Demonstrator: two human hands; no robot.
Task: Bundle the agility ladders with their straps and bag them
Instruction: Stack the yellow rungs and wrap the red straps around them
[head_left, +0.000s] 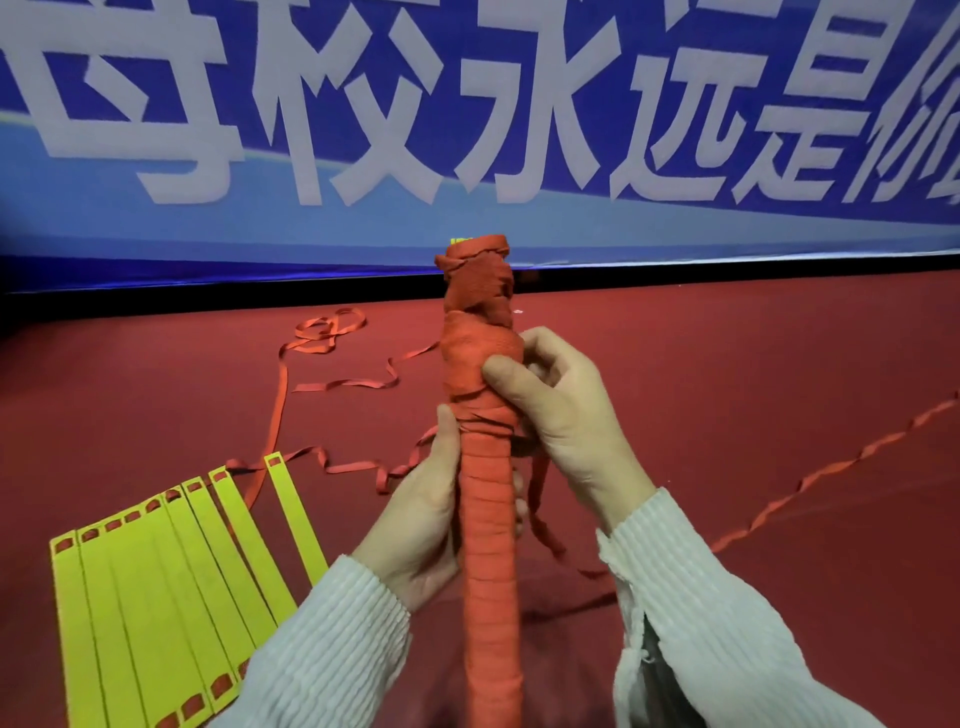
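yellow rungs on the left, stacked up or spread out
Spread out. The yellow rungs lie flat on the red floor, fanned side by side, apart at the far ends, with red strap trailing loose.

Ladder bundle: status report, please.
Both hands, left and right, grip the strap-wrapped bundle upright. Loose strap trails on floor. Second ladder unbundled.

Two bare hands, left (421, 525) and right (566, 415), no rings, no watch, no gloves. Both forearms in long sleeves (332, 639) of pale grey-white knit, narrow raised ribs running across arm. Cuffs loose, ending at wrists. Right sleeve cuff (636, 597) split along seam at 6 o'clock side, edge frayed, loose thread ends hanging.
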